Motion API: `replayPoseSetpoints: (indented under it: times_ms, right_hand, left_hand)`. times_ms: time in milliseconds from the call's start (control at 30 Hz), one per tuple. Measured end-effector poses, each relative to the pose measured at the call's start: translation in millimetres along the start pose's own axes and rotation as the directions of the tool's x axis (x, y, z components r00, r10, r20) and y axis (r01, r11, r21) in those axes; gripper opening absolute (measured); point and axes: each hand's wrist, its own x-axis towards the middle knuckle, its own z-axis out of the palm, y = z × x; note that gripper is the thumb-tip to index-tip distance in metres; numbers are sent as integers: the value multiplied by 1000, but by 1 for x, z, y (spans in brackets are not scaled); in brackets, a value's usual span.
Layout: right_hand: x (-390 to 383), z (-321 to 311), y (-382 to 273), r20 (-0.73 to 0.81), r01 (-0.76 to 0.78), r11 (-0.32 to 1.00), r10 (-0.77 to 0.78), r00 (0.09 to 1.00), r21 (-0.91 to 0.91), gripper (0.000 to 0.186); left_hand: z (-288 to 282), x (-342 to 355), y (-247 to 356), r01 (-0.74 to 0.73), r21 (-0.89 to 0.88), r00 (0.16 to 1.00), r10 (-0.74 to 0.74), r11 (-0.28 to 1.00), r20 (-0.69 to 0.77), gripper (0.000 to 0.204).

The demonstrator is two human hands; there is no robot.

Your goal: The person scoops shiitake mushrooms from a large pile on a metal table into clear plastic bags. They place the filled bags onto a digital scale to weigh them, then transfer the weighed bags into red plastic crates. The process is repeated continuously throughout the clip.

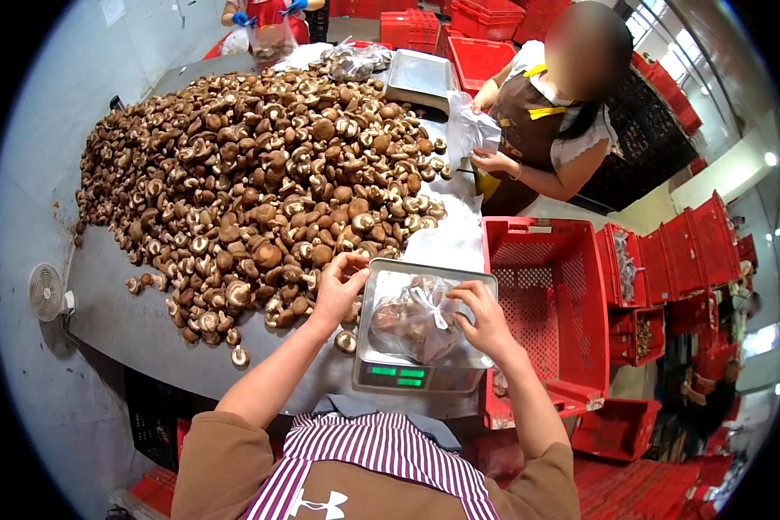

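Note:
A tied clear plastic bag of mushrooms (399, 327) rests on the metal pan of a digital scale (377, 357), whose display glows green. My right hand (487, 322) is at the bag's right side, thumb and fingers apart beside the white knotted top (435, 305). By the pan's upper left corner is my left hand (340, 293), its fingers loosely bent and apart, with nothing visible in them. Just beyond it spreads a large heap of brown shiitake mushrooms (260, 186), a few lying loose near the scale.
A red plastic crate (542, 260) stands right of the scale. Across the table a co-worker in a brown apron (529, 113) holds a clear bag (472, 126) near a metal tray (420, 76). Another person's blue gloves (243, 17) show at the far end. A fan (48, 293) is at the left.

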Motion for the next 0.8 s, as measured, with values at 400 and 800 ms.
replayPoseSetpoints:
  times_ms: [400,800]
  right_hand:
    - [34,-60,-37,87,209,962,-197,977,-173,13]
    - [95,-239,-175,198,388,673,-344,918,-630,15]
  left_hand:
    - [-6,-19,-1,39,-55,998,-41,998,-41,11]
    - [10,-26,-9,-64,-29,996,62,998,-61,14]
